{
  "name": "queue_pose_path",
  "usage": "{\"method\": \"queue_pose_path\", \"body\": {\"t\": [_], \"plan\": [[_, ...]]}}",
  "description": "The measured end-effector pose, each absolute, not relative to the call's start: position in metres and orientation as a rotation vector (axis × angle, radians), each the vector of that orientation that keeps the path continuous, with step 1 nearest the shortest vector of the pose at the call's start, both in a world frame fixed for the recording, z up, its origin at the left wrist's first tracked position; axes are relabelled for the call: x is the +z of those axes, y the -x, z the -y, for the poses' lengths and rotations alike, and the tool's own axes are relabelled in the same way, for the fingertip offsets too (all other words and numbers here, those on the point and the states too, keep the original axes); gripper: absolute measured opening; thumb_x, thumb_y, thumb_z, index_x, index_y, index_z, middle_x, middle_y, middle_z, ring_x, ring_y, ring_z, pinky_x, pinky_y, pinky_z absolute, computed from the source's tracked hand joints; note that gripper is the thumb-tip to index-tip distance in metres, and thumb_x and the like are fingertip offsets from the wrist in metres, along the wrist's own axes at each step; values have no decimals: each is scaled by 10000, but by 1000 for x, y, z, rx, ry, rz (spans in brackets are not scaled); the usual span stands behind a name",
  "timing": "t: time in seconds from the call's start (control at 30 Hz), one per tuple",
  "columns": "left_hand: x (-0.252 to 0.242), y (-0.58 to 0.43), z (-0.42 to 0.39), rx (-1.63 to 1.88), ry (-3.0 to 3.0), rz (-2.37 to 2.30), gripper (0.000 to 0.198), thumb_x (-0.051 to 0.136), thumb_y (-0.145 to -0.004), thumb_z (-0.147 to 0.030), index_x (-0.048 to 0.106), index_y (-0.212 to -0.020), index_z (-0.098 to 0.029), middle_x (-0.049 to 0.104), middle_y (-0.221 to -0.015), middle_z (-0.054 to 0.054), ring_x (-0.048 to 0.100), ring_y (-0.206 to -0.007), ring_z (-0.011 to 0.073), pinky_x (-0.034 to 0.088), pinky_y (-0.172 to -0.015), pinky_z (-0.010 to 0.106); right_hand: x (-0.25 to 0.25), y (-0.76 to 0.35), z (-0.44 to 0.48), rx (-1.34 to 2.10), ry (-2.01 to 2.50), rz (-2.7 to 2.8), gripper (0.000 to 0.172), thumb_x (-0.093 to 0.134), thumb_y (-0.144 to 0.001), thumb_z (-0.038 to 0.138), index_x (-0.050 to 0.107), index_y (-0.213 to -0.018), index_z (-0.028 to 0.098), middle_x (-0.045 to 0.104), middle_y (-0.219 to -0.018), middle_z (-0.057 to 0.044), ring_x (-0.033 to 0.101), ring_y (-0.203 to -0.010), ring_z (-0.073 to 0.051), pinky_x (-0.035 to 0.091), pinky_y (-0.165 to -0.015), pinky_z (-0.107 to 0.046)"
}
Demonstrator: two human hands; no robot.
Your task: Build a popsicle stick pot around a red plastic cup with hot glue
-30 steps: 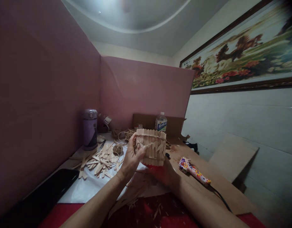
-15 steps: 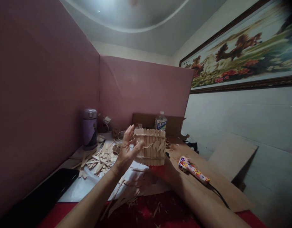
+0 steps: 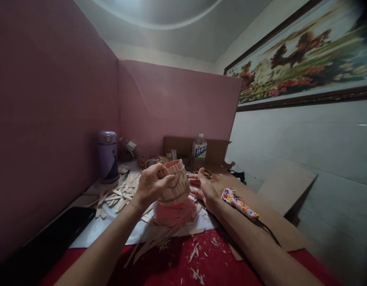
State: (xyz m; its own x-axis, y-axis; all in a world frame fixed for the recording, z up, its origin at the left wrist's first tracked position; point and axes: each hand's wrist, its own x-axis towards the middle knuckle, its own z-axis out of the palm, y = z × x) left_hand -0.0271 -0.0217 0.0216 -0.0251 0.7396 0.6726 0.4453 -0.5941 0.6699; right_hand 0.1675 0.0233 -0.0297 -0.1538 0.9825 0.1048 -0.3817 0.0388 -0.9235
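My left hand point(image 3: 153, 182) grips the near left rim of a round holder made of wooden craft sticks point(image 3: 175, 186), thumb outside and fingers over the top edge. Twine runs around the holder, and its inside looks reddish. It is tilted in the air above the table, over a blurred pinkish-red shape point(image 3: 174, 212) that I cannot make out. Just right of the holder, my right hand point(image 3: 203, 187) is open, fingers apart and palm toward it, holding nothing. Loose craft sticks point(image 3: 128, 192) lie in a pile to the left of my left hand.
A flower-patterned glue gun point(image 3: 239, 204) with a black cord lies on cardboard at right. A purple flask point(image 3: 108, 157) and a clear bottle point(image 3: 199, 151) stand behind. A black phone point(image 3: 61, 230) is at left. Wood scraps point(image 3: 197, 254) litter the red cloth in front.
The holder has turned and tipped, now showing its rim and inside, and sits a little further left. My left hand has closed on its rim; my right hand has come out beside it.
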Motion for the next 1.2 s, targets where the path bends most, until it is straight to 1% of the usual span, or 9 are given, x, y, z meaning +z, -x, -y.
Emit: {"method": "queue_pose_path", "body": {"t": [0.07,0.23,0.3,0.37,0.5,0.57,0.7,0.87,1.2], "plan": [[19,27,18,1631,-1986,-1339,227,702,-655,-355,560,-610,-184,483,-530,-53,398,-509,96,281,-482,216,-31,-166,-22,1345,787,1156,454,586,-814,578,643,-1070,208,668,-1159,-100,623,-1051,-224,509,-876,-371],[23,28,13,1646,-1666,-1234,335,734,-593,-446,548,-622,-170,495,-537,-49,418,-496,94,328,-477,217,-32,-155,-9,920,698,1683,974,659,-628,721,378,-1400,199,425,-1446,-133,409,-1320,-291,327,-1090,-448],[24,29,11,1612,-1575,-1171,367,745,-571,-462,540,-644,-166,522,-562,-37,449,-510,103,365,-491,226,-31,-152,-4,734,720,1789,1071,677,-596,727,305,-1439,181,365,-1475,-155,352,-1355,-307,290,-1114,-458],[25,30,10,1633,-1580,-1154,361,747,-583,-441,552,-706,-163,539,-598,-32,473,-538,111,384,-511,231,-29,-151,0,600,760,1848,1029,649,-638,722,303,-1439,175,365,-1465,-162,343,-1358,-308,279,-1120,-469],[26,32,13,1725,-1818,-1167,283,662,-707,-357,605,-911,-169,535,-673,-31,472,-601,119,386,-557,235,-27,-150,3,437,814,1873,869,557,-748,698,345,-1415,183,406,-1424,-163,387,-1324,-298,301,-1108,-482],[29,32,16,1713,-1953,-1207,247,625,-745,-335,629,-926,-169,557,-730,-9,494,-662,134,401,-607,251,-28,-149,3,402,812,1885,853,530,-766,699,345,-1414,176,414,-1417,-168,397,-1318,-296,315,-1103,-479],[31,31,22,1669,-2057,-1202,253,671,-701,-297,615,-914,-173,576,-800,11,530,-737,158,431,-673,280,-31,-149,2,344,820,1907,864,521,-775,695,332,-1418,149,410,-1422,-174,379,-1332,-291,314,-1111,-471],[26,31,20,1591,-2034,-1088,412,706,-595,-175,567,-983,-184,600,-902,30,568,-822,181,460,-720,304,-33,-147,2,319,819,1916,869,533,-773,690,317,-1425,159,388,-1443,-167,363,-1346,-282,306,-1119,-462],[28,34,19,1531,-1950,-1080,337,635,-646,-161,544,-970,-189,591,-822,-1,562,-770,161,444,-687,280,-33,-147,3,318,816,1909,842,550,-772,675,326,-1420,188,387,-1443,-151,360,-1347,-284,301,-1120,-466]]}}
